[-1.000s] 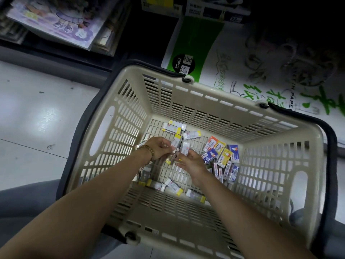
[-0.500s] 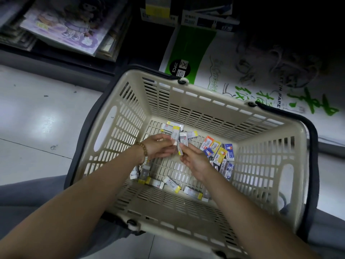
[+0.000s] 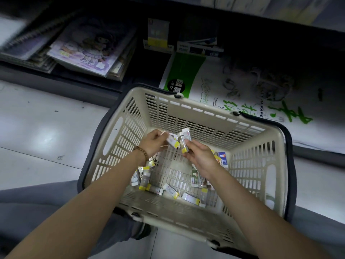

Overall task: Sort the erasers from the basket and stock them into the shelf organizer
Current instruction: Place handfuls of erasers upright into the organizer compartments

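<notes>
A beige slotted basket (image 3: 188, 113) stands on the floor between my knees. Several small boxed erasers with yellow ends (image 3: 169, 190) lie scattered on its bottom, and a few blue and orange ones (image 3: 222, 157) sit at the right. My left hand (image 3: 154, 142), with a bead bracelet at the wrist, pinches a white and yellow eraser (image 3: 172, 142) above the basket floor. My right hand (image 3: 200, 159) grips a small bunch of white and yellow erasers (image 3: 183, 141) upright. The two hands nearly touch. The shelf organizer is out of view.
A low dark shelf at the top left holds notebooks (image 3: 84, 51) and spiral pads. A large white and green paper pack (image 3: 214, 85) leans behind the basket. Small boxed goods (image 3: 158, 34) stand on the shelf. Pale floor tiles (image 3: 41, 131) lie left of the basket.
Both hands have risen from the basket floor with erasers in them. My head has tilted up, so the basket sits lower in view and more shelf shows.
</notes>
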Demonstrator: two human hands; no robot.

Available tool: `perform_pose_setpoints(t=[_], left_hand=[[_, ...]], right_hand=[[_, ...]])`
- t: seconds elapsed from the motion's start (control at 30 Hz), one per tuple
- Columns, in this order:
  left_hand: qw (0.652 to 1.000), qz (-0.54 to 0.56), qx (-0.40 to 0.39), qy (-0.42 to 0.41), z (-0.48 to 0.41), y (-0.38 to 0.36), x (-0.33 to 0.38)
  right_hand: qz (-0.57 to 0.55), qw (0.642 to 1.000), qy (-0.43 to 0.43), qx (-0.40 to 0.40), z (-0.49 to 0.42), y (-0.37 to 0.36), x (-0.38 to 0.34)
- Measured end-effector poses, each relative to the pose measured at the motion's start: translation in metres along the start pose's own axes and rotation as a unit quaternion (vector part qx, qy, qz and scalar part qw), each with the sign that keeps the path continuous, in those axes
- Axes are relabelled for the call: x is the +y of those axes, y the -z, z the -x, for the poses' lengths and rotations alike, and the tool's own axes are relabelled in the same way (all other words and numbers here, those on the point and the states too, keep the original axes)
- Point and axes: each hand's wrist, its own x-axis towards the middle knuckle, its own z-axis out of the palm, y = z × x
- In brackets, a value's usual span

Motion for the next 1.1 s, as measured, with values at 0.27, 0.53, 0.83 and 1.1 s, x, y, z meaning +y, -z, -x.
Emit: perform_pose_setpoints(t=[0.27, 0.53, 0.83, 1.1], left_hand=[[0.984, 0.135, -0.033, 0.11, -0.006, -0.005, -0.009], [0.969, 0.143, -0.04, 0.197, -0.023, 0.007, -0.036], [0.977, 0.106, 0.066, 0.172, -0.053, 0.023, -0.05], [0.983, 0.009, 0.139, 0.119, -0.075, 0.012, -0.061]], right_hand=[[0.069, 0.997, 0.032, 0.004, 0.0, -0.021, 0.01], [0.176, 0.984, -0.014, -0.01, -0.021, -0.014, 0.017], [0.148, 0.981, -0.098, 0.083, -0.075, 0.004, 0.03], [0.185, 0.954, -0.084, 0.219, -0.108, -0.026, 0.046]])
